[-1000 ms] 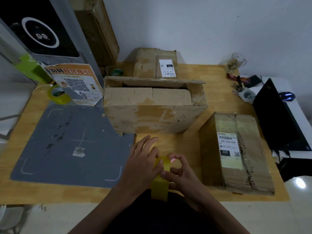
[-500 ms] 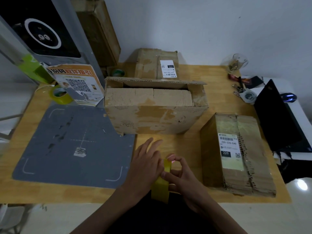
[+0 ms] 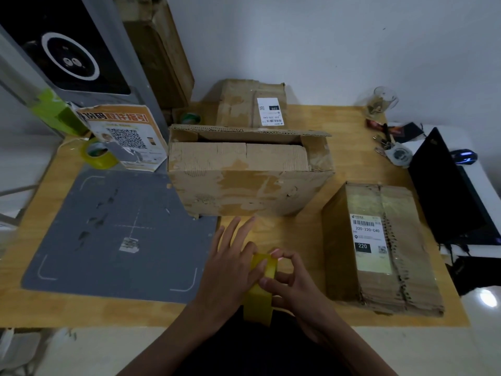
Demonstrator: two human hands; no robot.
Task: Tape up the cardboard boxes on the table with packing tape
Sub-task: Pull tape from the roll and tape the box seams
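I hold a yellow roll of packing tape [image 3: 259, 299] on edge at the table's front edge. My left hand [image 3: 230, 267] grips its left side, thumb on the rim and two fingers stretched out. My right hand [image 3: 294, 290] pinches the roll's outer surface with curled fingers. Behind the hands stands a large cardboard box [image 3: 249, 183], its inner flaps folded down and its far flap up. A smaller labelled box [image 3: 379, 248] lies at the right. Another labelled box [image 3: 252, 104] leans by the wall.
A grey mat [image 3: 113, 232] covers the wooden table [image 3: 347, 147] at the left. A second yellow tape roll [image 3: 97, 154] and a QR-code sign [image 3: 124, 137] stand at the back left. A black laptop [image 3: 450, 191], keys [image 3: 393, 151] and a glass [image 3: 379, 103] lie at the right.
My hands and the roll have stayed in nearly the same place; the right fingers have shifted slightly on the roll's surface.
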